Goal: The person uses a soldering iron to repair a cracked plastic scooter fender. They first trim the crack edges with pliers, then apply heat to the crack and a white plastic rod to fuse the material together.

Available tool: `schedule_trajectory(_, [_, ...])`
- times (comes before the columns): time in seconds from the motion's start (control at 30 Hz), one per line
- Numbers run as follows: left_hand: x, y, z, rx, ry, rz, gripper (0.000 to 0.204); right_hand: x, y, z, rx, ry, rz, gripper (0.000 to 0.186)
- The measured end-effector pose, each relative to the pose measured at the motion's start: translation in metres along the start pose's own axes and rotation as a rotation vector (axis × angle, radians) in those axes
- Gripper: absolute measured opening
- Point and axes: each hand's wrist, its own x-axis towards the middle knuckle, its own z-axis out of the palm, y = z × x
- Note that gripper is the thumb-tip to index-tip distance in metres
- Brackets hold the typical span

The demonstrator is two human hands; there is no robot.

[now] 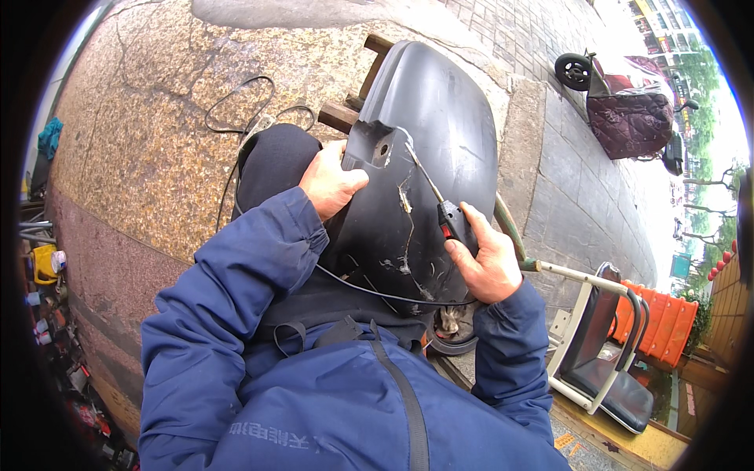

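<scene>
A large curved black plastic shell (449,102) rests across my lap, with a notched corner and a hole at its upper left. A pale, jagged crack (405,200) runs down its face, with scuffs around it. My left hand (331,182) grips the shell's left edge just below the notch, thumb on top and fingers hidden behind. In my right hand (488,259) is a soldering iron (428,179) with a black handle, a red switch and a thin metal shaft. Its bent tip lies at the shell near the notch; contact is hard to tell. A black cord (377,293) loops below the hand.
Wooden legs or slats (339,118) show beside the shell. A cable (271,106) lies on the stone ground. To the right stand a black-seated chair (601,353), an orange barrier (656,322) and a scooter with a quilted maroon cover (628,118). Assorted clutter (67,337) fills the far left.
</scene>
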Motion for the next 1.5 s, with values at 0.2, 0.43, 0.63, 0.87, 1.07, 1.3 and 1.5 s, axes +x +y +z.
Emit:
schedule_trajectory(0.2, [0.001, -0.003, -0.001, -0.02, -0.001, 0.017, 0.037, 0.0, -0.002, 0.0, -0.01, 0.019, -0.02, 0.058])
schedule_trajectory(0.43, [0.002, -0.002, -0.001, 0.012, -0.013, 0.023, 0.037, 0.002, -0.007, -0.002, -0.039, 0.009, -0.014, 0.057])
schedule_trajectory(0.63, [0.001, -0.002, 0.0, -0.015, -0.002, 0.0, 0.039, 0.001, -0.008, -0.003, -0.007, -0.009, 0.04, 0.057])
schedule_trajectory(0.87, [0.001, -0.002, -0.001, -0.003, -0.02, 0.02, 0.04, 0.001, -0.001, 0.002, -0.04, 0.019, -0.011, 0.057])
schedule_trajectory(1.07, [0.004, -0.004, -0.001, 0.059, 0.01, 0.05, 0.041, -0.001, -0.001, 0.003, -0.02, 0.031, -0.003, 0.058])
schedule_trajectory(1.3, [-0.002, 0.005, 0.002, 0.056, 0.029, 0.011, 0.044, -0.009, 0.0, 0.004, 0.078, 0.027, 0.084, 0.059])
schedule_trajectory(1.5, [-0.002, 0.007, 0.002, 0.041, 0.001, -0.017, 0.042, -0.009, 0.003, 0.008, 0.089, -0.003, 0.112, 0.058])
